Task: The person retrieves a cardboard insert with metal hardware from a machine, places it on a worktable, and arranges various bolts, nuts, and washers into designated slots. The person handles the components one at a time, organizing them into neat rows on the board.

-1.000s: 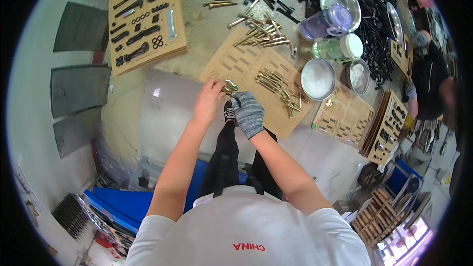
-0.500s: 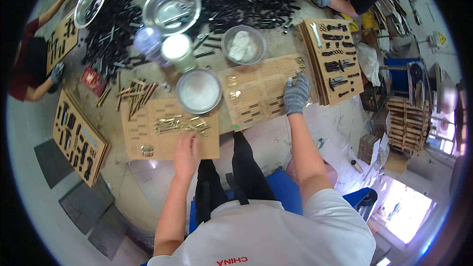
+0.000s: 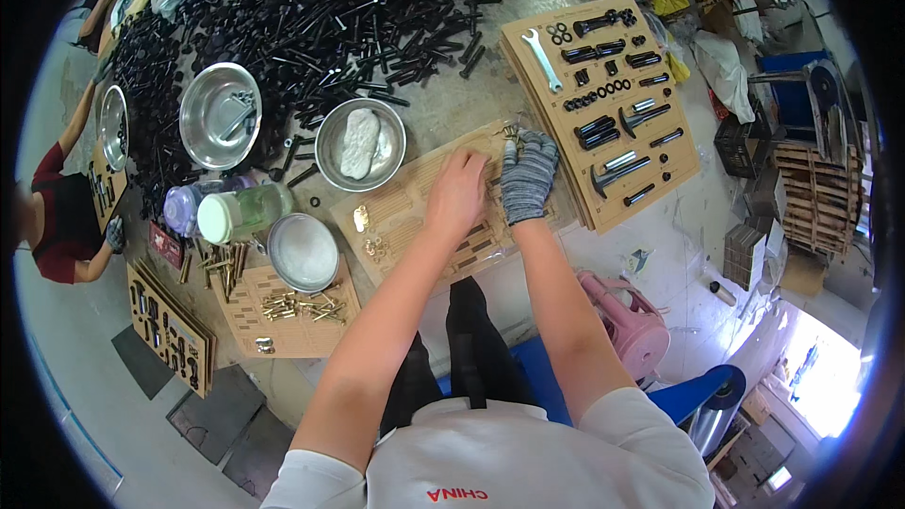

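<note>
My bare left hand point(image 3: 459, 193) is over the slotted wooden board point(image 3: 415, 184), its fingers curled and pointing towards the gloved hand. What its fingertips hold, if anything, is hidden. My right hand point(image 3: 528, 177), in a grey knitted glove, is closed at the board's far right corner. Small brass-coloured screws point(image 3: 512, 133) show at its fingertips. Brass-coloured round pieces point(image 3: 362, 219) lie at the board's left side. To the left, a second slotted board point(image 3: 311, 342) carries brass-coloured bolts point(image 3: 302, 305) and shiny small pieces point(image 3: 265, 345).
A stack of boards with black hardware and a wrench point(image 3: 603, 104) stands right. A bowl with a white cloth-like lump point(image 3: 360, 143), a white-filled bowl point(image 3: 304, 253) and a pale-lidded jar point(image 3: 245, 212) stand left. Black bolts point(image 3: 311, 47) cover the far table. Other people work at far left and far right.
My left hand has moved from the left board up and right to the board beside my gloved hand. The view has shifted right, so the table appears turned.
</note>
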`<state>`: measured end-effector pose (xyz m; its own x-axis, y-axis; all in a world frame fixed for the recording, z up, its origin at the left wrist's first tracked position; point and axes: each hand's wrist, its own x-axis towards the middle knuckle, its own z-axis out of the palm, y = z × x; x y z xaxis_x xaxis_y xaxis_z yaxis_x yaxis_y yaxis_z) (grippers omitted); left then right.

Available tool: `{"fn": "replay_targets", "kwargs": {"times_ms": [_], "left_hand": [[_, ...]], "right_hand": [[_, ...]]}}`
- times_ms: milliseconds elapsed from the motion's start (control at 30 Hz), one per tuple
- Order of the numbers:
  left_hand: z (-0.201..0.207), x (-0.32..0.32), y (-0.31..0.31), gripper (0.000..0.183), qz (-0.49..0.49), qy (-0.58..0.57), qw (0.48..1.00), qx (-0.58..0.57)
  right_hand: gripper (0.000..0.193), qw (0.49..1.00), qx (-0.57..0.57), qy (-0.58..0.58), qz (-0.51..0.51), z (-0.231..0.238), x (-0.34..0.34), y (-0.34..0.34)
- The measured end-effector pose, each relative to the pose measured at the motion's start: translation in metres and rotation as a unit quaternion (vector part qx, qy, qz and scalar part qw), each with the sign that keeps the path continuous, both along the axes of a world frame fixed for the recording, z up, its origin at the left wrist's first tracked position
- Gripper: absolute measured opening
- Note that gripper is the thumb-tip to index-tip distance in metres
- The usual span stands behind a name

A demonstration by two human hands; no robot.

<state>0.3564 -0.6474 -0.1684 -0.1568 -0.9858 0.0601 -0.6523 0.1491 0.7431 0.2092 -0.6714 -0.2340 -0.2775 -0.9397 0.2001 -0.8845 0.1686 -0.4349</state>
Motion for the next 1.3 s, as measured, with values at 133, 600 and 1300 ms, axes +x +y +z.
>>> {"fn": "replay_targets", "kwargs": {"times_ms": [133, 600, 1300], "left_hand": [[-0.019, -0.030, -0.039, 0.032, -0.004, -0.024, 0.999, -0.029], [-0.024, -0.044, -0.048, 0.038, 0.029, -0.065, 0.997, -0.021], [-0.030, -0.040, -0.071, 0.025, -0.068, -0.033, 0.997, 0.025]], "right_hand": [[0.028, 0.998, 0.011, -0.055, 0.004, -0.005, -0.006, 0.003], [0.030, 0.997, 0.031, -0.075, -0.001, -0.003, -0.004, -0.005], [0.030, 0.991, 0.079, -0.110, 0.011, 0.012, -0.006, -0.005]]}}
